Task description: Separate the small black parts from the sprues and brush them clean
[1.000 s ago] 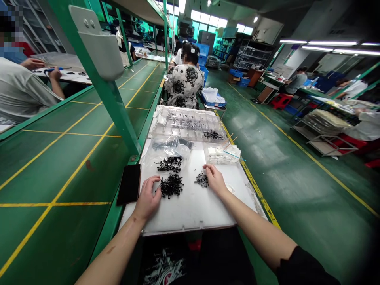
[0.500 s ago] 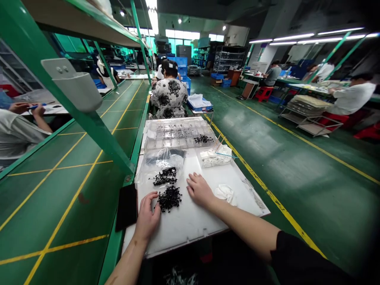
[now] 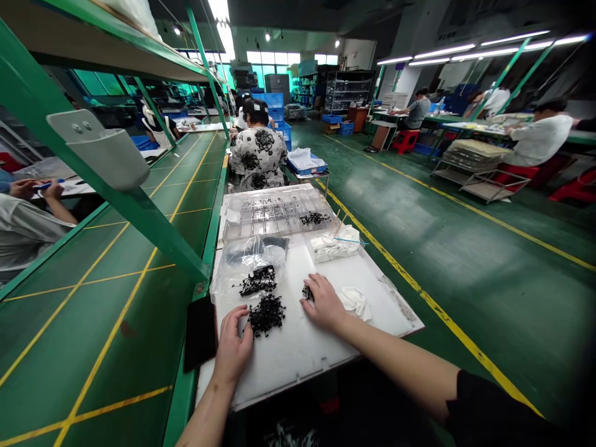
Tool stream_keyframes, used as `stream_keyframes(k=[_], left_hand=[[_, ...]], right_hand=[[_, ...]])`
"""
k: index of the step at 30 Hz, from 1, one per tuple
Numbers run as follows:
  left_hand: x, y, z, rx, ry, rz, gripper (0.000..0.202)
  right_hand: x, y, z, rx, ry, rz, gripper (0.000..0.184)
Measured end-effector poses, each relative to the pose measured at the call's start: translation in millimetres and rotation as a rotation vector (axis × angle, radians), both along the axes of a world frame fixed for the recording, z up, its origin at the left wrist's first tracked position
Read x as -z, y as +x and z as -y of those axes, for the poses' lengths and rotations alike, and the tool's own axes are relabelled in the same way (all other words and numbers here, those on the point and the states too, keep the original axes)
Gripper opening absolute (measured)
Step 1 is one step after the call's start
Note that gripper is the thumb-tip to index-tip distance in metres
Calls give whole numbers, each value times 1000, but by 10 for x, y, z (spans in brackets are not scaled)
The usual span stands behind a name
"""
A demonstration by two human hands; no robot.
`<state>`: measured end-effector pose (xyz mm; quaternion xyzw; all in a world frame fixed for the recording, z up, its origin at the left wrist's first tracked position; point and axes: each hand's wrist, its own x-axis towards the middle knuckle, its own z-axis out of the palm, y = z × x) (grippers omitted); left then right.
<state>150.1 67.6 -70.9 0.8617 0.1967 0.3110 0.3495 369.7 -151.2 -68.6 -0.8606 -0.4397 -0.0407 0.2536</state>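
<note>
My left hand (image 3: pixel 234 343) rests on the white work board (image 3: pixel 279 375), its thumb and fingers apart. It lies against the left side of a pile of small black branching parts (image 3: pixel 267 315). Just behind sits a second pile of black parts (image 3: pixel 258 280), on a clear plastic bag (image 3: pixel 228 267). To the right, my right hand (image 3: pixel 326 303) is palm down with its fingers curled round a small clump of black parts (image 3: pixel 307 292), which shows between thumb and fingertips. A crumpled white cloth (image 3: pixel 355 302) lies beside that hand.
A clear compartment tray (image 3: pixel 261 214) with black pieces stands at the back of the board. Right of it is a box of white tissue (image 3: pixel 338 244) with thin sticks. A black phone (image 3: pixel 200 332) lies left, beside the green conveyor (image 3: pixel 153 298). A person (image 3: pixel 259 152) sits ahead.
My right hand has slid slightly right, and its fingers have curled; a clump of black parts now shows under it. My left hand stays beside the pile. The view has shifted slightly.
</note>
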Motion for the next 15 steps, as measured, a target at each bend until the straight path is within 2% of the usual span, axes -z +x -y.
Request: stream_keyframes(k=[2, 5, 11, 15], left_hand=[[1, -4, -6, 7, 2, -8, 31], [9, -8, -16, 6, 3, -14, 31], [34, -21, -36, 14, -12, -34, 29], [43, -42, -30, -3, -37, -30, 25]], right_hand=[[41, -30, -45, 61, -18, -8, 52], [89, -52, -163, 86, -41, -25, 50], [62, 3, -252, -4, -56, -27, 37], [-57, 40, -182, -75, -66, 14, 27]])
